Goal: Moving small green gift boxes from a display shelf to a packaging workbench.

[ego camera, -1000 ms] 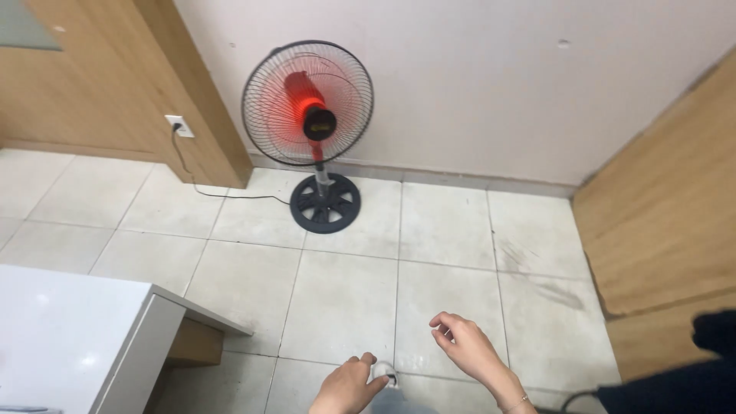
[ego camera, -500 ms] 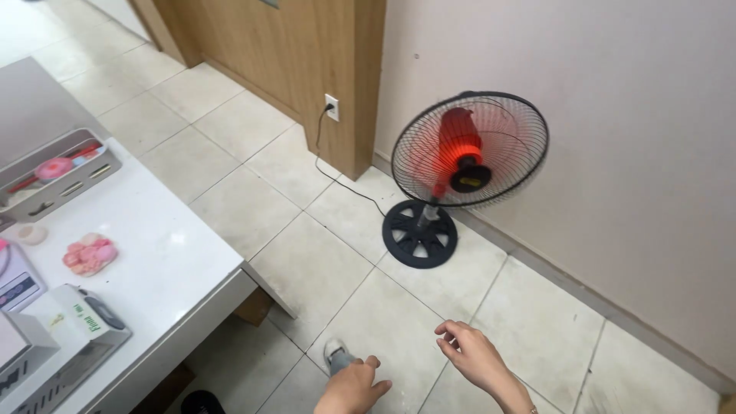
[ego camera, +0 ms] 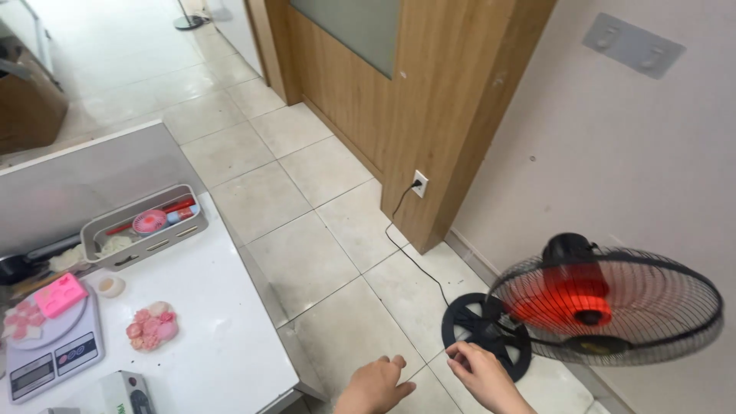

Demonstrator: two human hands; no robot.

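two hands point(ego camera: 429, 379), one fan point(ego camera: 602, 307)

**Gloss, grain and wire: the surfaces on show**

Pale glossy floor tiles point(ego camera: 307, 253) catch the light, smooth with thin grout lines. The white smooth-topped table point(ego camera: 222, 337) looks laminate, faintly shiny. At its far edge sits a grey plastic tray point(ego camera: 146, 238), matt. Near the left edge, a digital kitchen scale point(ego camera: 50, 353) shows a brushed, metallic-looking face. The brown wood-grain door frame point(ego camera: 452, 115) is satin, its panel of frosted glass point(ego camera: 356, 27) dull. The black wire-cage fan point(ego camera: 606, 307) has thin metal bars, translucent red plastic blades and a matt black plastic base point(ego camera: 483, 333). The wall point(ego camera: 613, 153) is flat, matt paint.
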